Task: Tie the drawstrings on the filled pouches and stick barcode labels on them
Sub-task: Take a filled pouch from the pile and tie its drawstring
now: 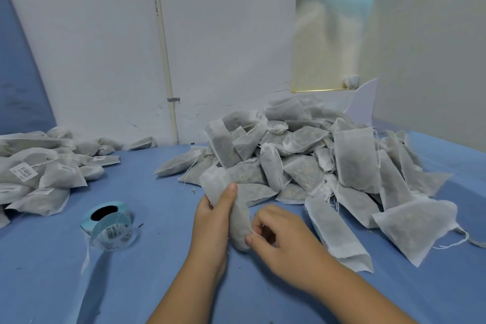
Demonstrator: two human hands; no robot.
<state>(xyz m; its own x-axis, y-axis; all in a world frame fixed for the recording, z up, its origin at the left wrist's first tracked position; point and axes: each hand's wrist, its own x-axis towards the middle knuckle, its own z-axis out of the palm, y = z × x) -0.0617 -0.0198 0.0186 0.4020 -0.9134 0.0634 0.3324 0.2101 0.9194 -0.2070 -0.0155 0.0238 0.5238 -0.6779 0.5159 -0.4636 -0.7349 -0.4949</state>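
My left hand grips a white filled pouch edge-on above the blue table, thumb pressed on its upper part. My right hand pinches the pouch's lower end between thumb and forefinger, where its drawstring seems to sit. A roll of barcode labels on blue backing lies to the left of my hands, with a strip of labels trailing toward me. A big heap of filled pouches with loose drawstrings rises behind and right of my hands.
A second pile of pouches, some bearing barcode labels, lies at the far left. The blue cloth covers the table. A white wall with a pipe stands behind. A white panel stands at the right.
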